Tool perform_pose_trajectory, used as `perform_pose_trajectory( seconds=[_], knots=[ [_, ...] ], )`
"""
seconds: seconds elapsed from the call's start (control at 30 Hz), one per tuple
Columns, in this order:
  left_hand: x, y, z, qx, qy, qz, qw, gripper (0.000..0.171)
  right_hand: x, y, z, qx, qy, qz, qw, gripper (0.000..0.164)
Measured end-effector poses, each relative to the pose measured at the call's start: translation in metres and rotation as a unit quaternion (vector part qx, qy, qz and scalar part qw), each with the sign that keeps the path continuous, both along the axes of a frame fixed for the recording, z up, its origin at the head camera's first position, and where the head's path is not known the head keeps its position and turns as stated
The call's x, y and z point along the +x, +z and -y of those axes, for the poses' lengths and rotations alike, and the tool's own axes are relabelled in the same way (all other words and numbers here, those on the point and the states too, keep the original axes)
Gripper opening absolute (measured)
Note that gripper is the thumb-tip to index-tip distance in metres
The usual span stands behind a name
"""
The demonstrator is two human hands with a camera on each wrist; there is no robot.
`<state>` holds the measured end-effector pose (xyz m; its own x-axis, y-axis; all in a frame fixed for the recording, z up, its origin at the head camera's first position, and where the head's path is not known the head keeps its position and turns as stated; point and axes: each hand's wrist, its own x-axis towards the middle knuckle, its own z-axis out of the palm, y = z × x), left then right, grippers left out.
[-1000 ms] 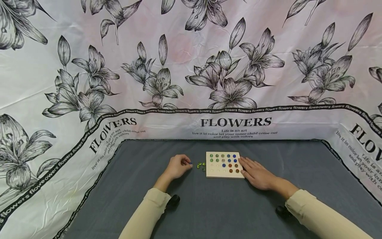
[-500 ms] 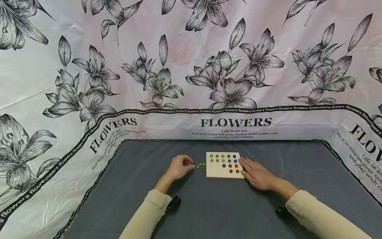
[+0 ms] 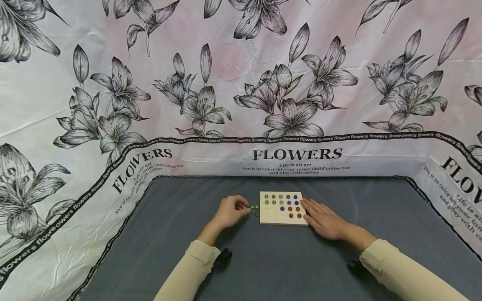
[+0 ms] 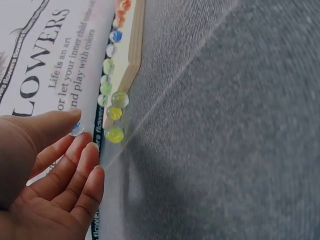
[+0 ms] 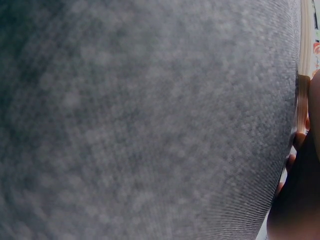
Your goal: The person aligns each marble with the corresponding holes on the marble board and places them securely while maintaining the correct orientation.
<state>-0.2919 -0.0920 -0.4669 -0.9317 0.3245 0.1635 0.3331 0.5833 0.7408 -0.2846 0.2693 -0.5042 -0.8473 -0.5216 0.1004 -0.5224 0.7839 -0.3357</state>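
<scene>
My left hand [image 3: 230, 211] pinches a clear marble with blue inside [image 4: 76, 128] between thumb and fingertips, left of the wooden board. Beside it on the cloth lie several yellow-green marbles [image 4: 114, 134], next to the board's left edge. The pale wooden board [image 3: 269, 219] has rows of round hollows. Green, blue and amber marbles fill its back rows and front right part; the hollows at its front left hold none. My right hand [image 3: 326, 220] rests with straight fingers against the board's right edge. In the right wrist view, only part of that hand and the board's side shows.
A grey cloth [image 3: 263, 263] covers the table. Behind and at the sides hangs a white and pink sheet [image 3: 226, 108] printed with flowers and lettering. A dark wrist camera [image 3: 224, 256] sits under the left cuff, and another [image 3: 357, 266] under the right.
My left hand has moved a little to the right with the blue marble, up to the loose yellow-green marbles. My right hand and the board stay where they were.
</scene>
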Motion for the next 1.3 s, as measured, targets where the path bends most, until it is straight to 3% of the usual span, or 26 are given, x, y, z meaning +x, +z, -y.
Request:
perform_pose_trajectory(
  seconds=[0.27,0.53,0.7,1.07,1.3],
  knots=[
    [-0.002,0.001,-0.011,0.000,-0.012,-0.008,0.9999,0.013,0.004,0.010,0.003,-0.001,0.001,0.019,1.000,0.060],
    [0.000,0.003,-0.026,0.003,-0.037,-0.034,0.9987,0.011,0.005,0.008,0.002,-0.004,0.008,0.006,1.000,0.060],
    [0.000,0.005,-0.038,0.007,-0.040,-0.009,0.9991,0.011,0.006,0.011,0.002,-0.014,0.022,-0.008,1.000,0.059],
    [0.001,0.009,-0.062,0.017,-0.061,0.003,0.9980,0.014,0.003,0.002,0.000,-0.001,0.008,-0.005,1.000,0.060],
    [-0.003,0.009,-0.075,0.005,-0.070,-0.002,0.9975,0.013,0.007,0.011,0.002,-0.017,0.020,-0.009,1.000,0.058]
  ],
)
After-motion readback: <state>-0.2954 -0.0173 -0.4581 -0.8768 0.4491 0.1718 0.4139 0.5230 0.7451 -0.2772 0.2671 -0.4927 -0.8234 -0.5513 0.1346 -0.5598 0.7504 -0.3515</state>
